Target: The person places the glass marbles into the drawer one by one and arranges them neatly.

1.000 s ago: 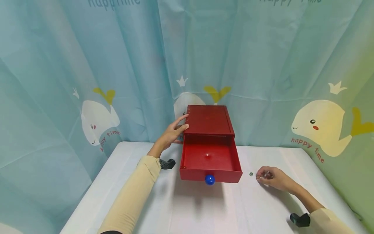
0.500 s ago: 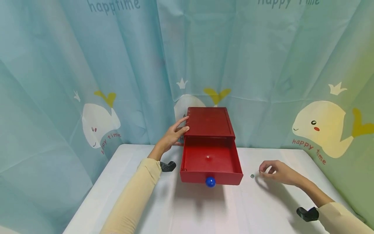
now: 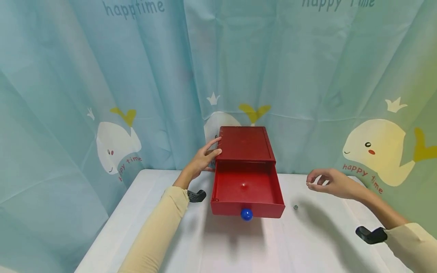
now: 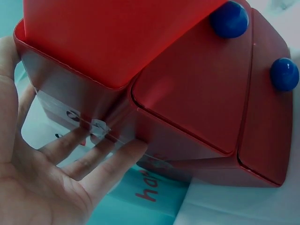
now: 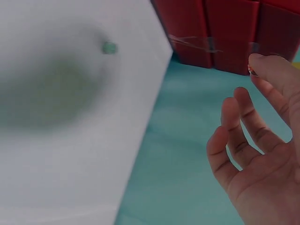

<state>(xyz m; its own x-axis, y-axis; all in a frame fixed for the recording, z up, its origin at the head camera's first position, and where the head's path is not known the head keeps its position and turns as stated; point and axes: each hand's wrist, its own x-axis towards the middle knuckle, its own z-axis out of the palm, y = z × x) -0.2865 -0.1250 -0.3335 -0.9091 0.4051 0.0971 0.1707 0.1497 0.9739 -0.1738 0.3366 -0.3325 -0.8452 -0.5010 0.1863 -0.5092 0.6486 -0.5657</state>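
A red drawer cabinet point(image 3: 244, 143) stands at the back of the white table, its top drawer point(image 3: 246, 182) pulled out toward me, with a blue knob point(image 3: 247, 214) on its front. My left hand point(image 3: 199, 161) rests against the cabinet's left side, fingers fairly straight and spread. In the left wrist view, its fingertips touch the side wall. To the right of the cabinet, my right hand point(image 3: 332, 183) is raised above the table. Its thumb and forefinger pinch a tiny shiny object with orange flecks point(image 5: 252, 70), mostly hidden by the fingertips. Below lies a small greenish round piece point(image 3: 295, 207) on the tabletop.
Two lower drawers with blue knobs point(image 4: 229, 19) are closed beneath the pulled-out one. A blue-green curtain point(image 3: 300, 76) with whale prints hangs right behind the table. The table's white surface point(image 3: 307, 246) extends to the front and both sides.
My right hand has lifted from the tabletop, moving up and slightly right with the tiny object pinched. The left hand stays on the cabinet, and the drawer remains pulled out.
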